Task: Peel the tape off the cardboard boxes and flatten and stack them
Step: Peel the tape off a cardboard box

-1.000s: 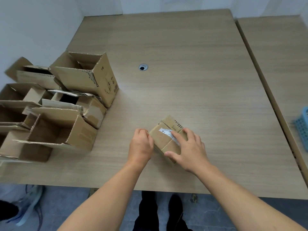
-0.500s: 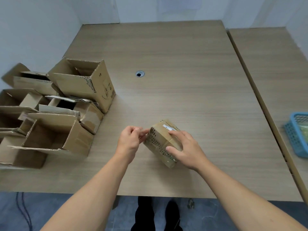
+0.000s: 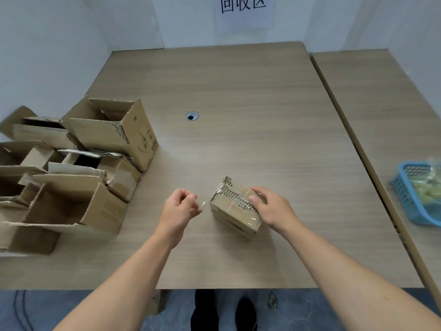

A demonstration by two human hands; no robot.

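A small taped cardboard box [image 3: 232, 207] lies near the front middle of the wooden table [image 3: 238, 103]. My right hand [image 3: 272, 206] rests on its right top, fingers curled over the box and holding it down. My left hand [image 3: 179, 209] is a little to the left of the box, its thumb and fingers pinching a strip of clear tape [image 3: 202, 204] that stretches from the box's left edge. Part of the tape still clings to the box top.
A pile of open, empty cardboard boxes [image 3: 71, 173] fills the table's left side. A blue plastic basket [image 3: 412, 194] with yellowish scraps sits on the adjoining table at the right. A cable hole [image 3: 191, 116] marks the table's middle. A paper sign hangs on the back wall.
My left hand has drawn away leftward from the box, pulling a strip of clear tape off it. My right hand turned the box and keeps holding it. The camera tilted up.
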